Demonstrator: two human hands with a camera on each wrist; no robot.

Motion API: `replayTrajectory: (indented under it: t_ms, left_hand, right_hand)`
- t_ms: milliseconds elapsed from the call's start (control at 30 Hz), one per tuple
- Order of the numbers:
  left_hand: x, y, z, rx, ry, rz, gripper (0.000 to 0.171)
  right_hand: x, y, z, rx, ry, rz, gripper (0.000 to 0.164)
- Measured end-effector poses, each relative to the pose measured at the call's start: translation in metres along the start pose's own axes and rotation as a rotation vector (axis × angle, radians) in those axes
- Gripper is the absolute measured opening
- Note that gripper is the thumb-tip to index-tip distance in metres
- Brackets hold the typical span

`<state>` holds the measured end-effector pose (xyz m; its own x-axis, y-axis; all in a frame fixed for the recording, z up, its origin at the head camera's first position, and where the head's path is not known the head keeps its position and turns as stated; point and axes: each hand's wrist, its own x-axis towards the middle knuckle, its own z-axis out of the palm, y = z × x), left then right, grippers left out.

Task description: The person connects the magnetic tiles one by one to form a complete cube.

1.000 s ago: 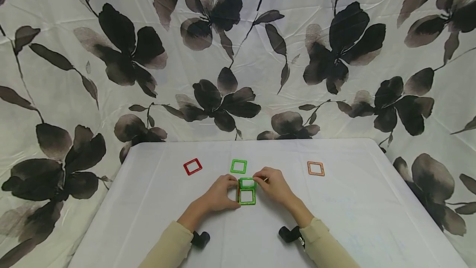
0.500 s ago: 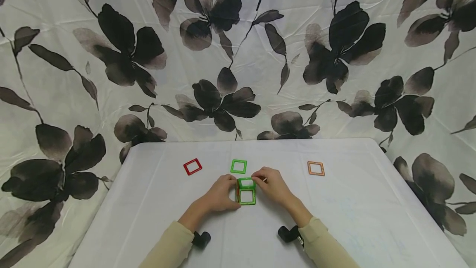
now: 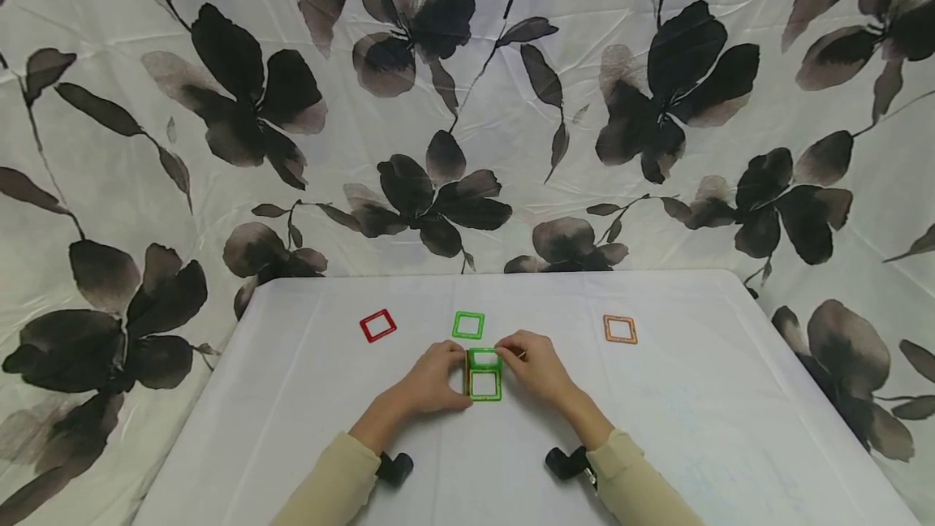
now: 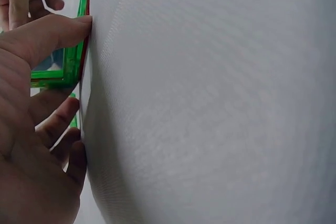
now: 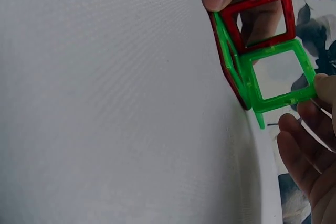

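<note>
In the middle of the white table, my left hand [image 3: 431,384] holds a small build of magnetic tiles, thumb at the front edge and fingers round the left side. A green magnetic tile [image 3: 499,386] lies as its base, with red showing underneath in the wrist views. On the left side stands a red magnetic tile [image 5: 291,14]. An upright green magnetic tile [image 5: 286,102] forms the back and meets the red one at the corner. My right hand [image 3: 539,365] pinches this green tile by its right edge, between thumb and fingers.
Behind the build lies a loose green square tile [image 3: 468,337]. A red square tile [image 3: 363,332] is at the back left, and an orange one [image 3: 620,340] at the back right. A floral cloth [image 3: 467,104] hangs behind the table [image 3: 701,396].
</note>
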<state>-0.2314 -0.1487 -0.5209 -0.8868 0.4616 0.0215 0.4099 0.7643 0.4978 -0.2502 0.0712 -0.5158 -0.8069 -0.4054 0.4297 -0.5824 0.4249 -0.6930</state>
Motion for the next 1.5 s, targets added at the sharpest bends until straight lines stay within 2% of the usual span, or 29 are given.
replayTrajectory:
  t_ms: [267, 667, 767, 867, 1033, 1167, 1500]
  left_hand:
    - [-0.002, -0.003, -0.001, 0.041, -0.013, 0.035, 0.071]
    - [-0.001, -0.009, -0.001, 0.029, -0.020, 0.049, 0.064]
    - [-0.002, -0.009, -0.003, 0.009, -0.036, 0.046, 0.057]
    - [-0.003, -0.008, -0.005, -0.034, -0.045, 0.045, 0.043]
    - [-0.003, -0.010, -0.006, -0.099, -0.021, 0.085, 0.022]
    - [-0.001, -0.012, -0.005, -0.113, 0.007, 0.128, 0.020]
    - [-0.001, -0.016, -0.003, -0.171, 0.032, 0.156, 0.013]
  right_hand:
    - [-0.003, 0.001, 0.001, 0.020, -0.015, 0.027, 0.016]
    - [-0.003, 0.004, 0.001, 0.029, -0.036, 0.053, 0.015]
    - [-0.003, 0.003, 0.000, 0.032, -0.041, 0.049, 0.014]
    - [-0.003, 0.002, 0.000, 0.039, -0.046, 0.051, 0.014]
    - [-0.003, 0.002, 0.001, 0.051, -0.055, 0.057, 0.014]
    - [-0.003, 0.002, 0.002, 0.057, -0.053, 0.055, 0.014]
    - [-0.003, 0.002, 0.001, 0.089, -0.064, 0.015, 0.018]
